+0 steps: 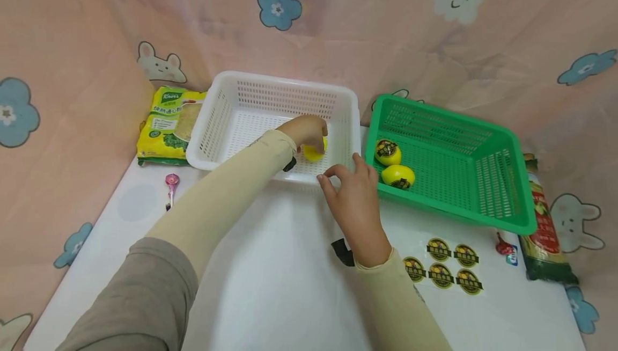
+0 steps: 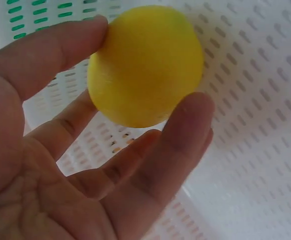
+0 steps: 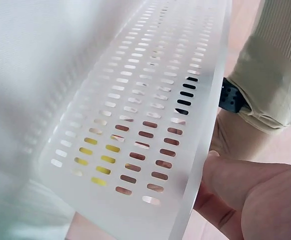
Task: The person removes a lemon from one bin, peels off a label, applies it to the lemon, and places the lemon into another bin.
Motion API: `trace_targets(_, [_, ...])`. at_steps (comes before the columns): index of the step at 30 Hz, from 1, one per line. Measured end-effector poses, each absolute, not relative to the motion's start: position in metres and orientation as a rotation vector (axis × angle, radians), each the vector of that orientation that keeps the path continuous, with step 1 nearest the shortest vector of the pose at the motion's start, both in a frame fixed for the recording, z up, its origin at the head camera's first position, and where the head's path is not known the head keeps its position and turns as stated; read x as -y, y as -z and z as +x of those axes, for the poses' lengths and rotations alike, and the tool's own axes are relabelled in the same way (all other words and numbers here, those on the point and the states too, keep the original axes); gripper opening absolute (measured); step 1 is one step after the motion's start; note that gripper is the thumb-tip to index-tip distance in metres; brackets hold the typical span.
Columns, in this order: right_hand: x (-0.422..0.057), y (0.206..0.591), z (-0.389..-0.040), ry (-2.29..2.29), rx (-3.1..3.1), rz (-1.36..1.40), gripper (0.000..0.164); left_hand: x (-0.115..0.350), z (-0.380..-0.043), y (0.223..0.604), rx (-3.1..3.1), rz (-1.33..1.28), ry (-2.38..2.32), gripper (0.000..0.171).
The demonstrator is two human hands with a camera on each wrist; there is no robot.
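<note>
Inside the white basket (image 1: pixel 285 83), my left hand (image 1: pixel 305 130) holds a yellow lemon (image 2: pixel 148 65) between thumb and fingers, low near the front right corner. The visible side of this lemon bears no sticker. At that basket's front rim, my right hand (image 1: pixel 354 200) has its thumb and bent index finger close together on the edge, pinching it; the right wrist view shows the thumb on the rim, with the other fingertips partly hidden. Two lemons with dark round stickers, an upper lemon (image 1: pixel 393 156) and a lower lemon (image 1: pixel 397 173), lie at the left end of the green basket (image 1: pixel 449 117).
A sheet of round black-and-gold stickers (image 1: pixel 440 275) lies before the green basket. Lollipops are on both sides: a pink lollipop (image 1: pixel 171 180) and a red lollipop (image 1: pixel 503 245). A yellow Knorr packet (image 1: pixel 166 125) stands left; a long red-and-green packet (image 1: pixel 545 227) lies right.
</note>
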State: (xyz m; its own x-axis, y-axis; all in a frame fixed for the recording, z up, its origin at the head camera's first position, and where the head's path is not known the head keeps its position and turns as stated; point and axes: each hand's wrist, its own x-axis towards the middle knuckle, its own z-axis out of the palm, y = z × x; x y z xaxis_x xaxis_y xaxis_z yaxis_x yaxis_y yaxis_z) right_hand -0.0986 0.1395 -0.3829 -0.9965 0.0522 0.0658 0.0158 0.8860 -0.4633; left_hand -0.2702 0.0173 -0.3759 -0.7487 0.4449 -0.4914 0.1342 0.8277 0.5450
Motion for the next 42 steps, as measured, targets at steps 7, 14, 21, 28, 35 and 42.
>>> trace_targets(7, [-0.139,0.384,-0.099,-0.709,2.977,-0.042,0.026,-0.014,-0.27,0.382,-2.348,0.38,-0.762,0.051])
trace_targets(14, [-0.138,0.384,-0.1,-0.703,3.0,-0.062,0.026,-0.006,-0.272,0.38,-2.381,0.385,-0.86,0.054])
trace_targets(21, [-0.139,0.384,-0.101,-0.694,3.01,-0.064,0.026,0.01,-0.26,0.336,-2.376,0.44,-1.154,0.054])
trace_targets(28, [-0.141,0.384,-0.1,-0.708,2.989,-0.03,0.027,0.034,-0.195,0.303,-2.422,0.581,-1.333,0.05])
trace_targets(35, [-0.141,0.385,-0.1,-0.62,2.981,0.0,0.023,0.054,-0.122,0.312,-2.399,0.576,-1.406,0.052])
trace_targets(42, [-0.14,0.383,-0.1,-0.654,2.998,-0.008,0.028,0.061,-0.081,0.363,-2.487,0.435,-1.331,0.055])
